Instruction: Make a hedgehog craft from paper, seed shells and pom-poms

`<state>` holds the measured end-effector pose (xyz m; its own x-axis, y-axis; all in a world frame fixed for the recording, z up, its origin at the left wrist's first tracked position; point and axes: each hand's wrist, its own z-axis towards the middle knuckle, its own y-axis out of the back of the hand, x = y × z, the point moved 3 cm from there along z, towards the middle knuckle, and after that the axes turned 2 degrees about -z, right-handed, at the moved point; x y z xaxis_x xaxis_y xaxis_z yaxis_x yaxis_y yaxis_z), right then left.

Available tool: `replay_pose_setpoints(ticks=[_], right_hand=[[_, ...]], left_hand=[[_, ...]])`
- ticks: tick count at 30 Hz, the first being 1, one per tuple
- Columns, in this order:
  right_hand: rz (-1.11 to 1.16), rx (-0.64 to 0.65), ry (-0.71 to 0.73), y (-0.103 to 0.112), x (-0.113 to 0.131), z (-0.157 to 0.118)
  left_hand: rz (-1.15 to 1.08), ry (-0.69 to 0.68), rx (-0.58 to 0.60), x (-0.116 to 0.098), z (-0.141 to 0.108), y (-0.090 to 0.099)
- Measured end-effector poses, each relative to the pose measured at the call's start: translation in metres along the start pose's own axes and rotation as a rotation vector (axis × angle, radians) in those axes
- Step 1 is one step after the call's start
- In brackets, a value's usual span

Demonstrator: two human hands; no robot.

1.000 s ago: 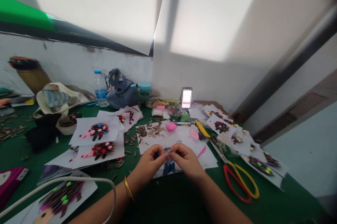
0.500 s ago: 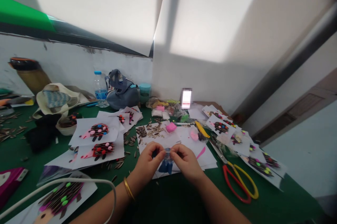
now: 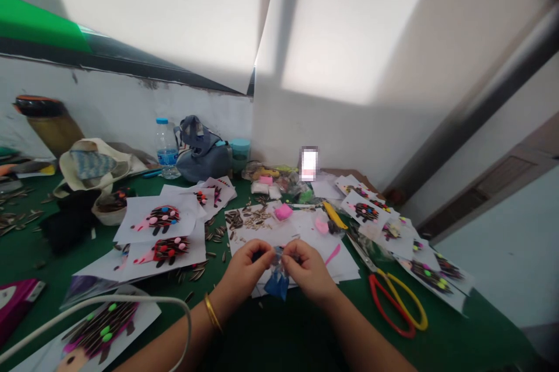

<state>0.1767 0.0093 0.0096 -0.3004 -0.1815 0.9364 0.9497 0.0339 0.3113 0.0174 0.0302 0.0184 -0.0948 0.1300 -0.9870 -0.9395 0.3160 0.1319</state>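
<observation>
A small clear plastic bag (image 3: pixel 276 283) with something blue in it hangs between my hands, over the front edge of the white paper sheets (image 3: pixel 305 244). My left hand (image 3: pixel 250 261) pinches its top edge from the left, thumb against fingers. From the other side, my right hand (image 3: pixel 304 264) grips the same edge in a like pinch. Behind my fingers on the paper lie sunflower seeds (image 3: pixel 251 218), a pink lump of clay (image 3: pixel 283 212) and a paler pink lump (image 3: pixel 322 225). A pink plastic knife (image 3: pixel 333 254) lies beside my right hand.
Scissors (image 3: pixel 393 299) with red and yellow handles lie on the right. Hedgehog pictures covered in seeds (image 3: pixel 161 218) are stacked at left, with more pictures (image 3: pixel 430 273) at right. A white cable (image 3: pixel 131 299) crosses the front left. A water bottle (image 3: pixel 167 151) and bag (image 3: pixel 203 156) stand behind.
The small bag has swung and hangs slightly lower, with more of its blue content showing. Both hands keep their pinch in nearly the same place.
</observation>
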Motion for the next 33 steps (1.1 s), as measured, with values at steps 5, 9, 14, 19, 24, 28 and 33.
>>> replay_pose_setpoints(ticks=[5, 9, 14, 19, 24, 28, 33], right_hand=[[0.050, 0.073, -0.006, -0.005, -0.001, 0.000], [-0.031, 0.075, 0.040, -0.004, 0.005, -0.001], [-0.083, 0.093, 0.055, -0.003, 0.007, -0.001], [-0.062, 0.108, 0.061, 0.004, 0.001, 0.003], [0.047, 0.203, 0.048, 0.013, -0.001, 0.004], [0.184, 0.277, -0.011, 0.019, -0.008, 0.006], [0.319, -0.103, -0.026, 0.044, -0.027, 0.028]], left_hand=[[0.150, -0.127, -0.043, -0.002, 0.000, 0.002], [0.203, -0.164, -0.015, -0.005, -0.002, -0.002], [0.239, -0.192, 0.052, -0.008, -0.004, -0.005], [0.259, -0.242, -0.028, -0.011, -0.006, -0.002], [0.174, -0.214, -0.059, -0.010, -0.007, -0.001], [0.081, -0.138, -0.050, -0.004, -0.005, 0.000], [-0.187, 0.073, -0.085, 0.007, 0.000, 0.001]])
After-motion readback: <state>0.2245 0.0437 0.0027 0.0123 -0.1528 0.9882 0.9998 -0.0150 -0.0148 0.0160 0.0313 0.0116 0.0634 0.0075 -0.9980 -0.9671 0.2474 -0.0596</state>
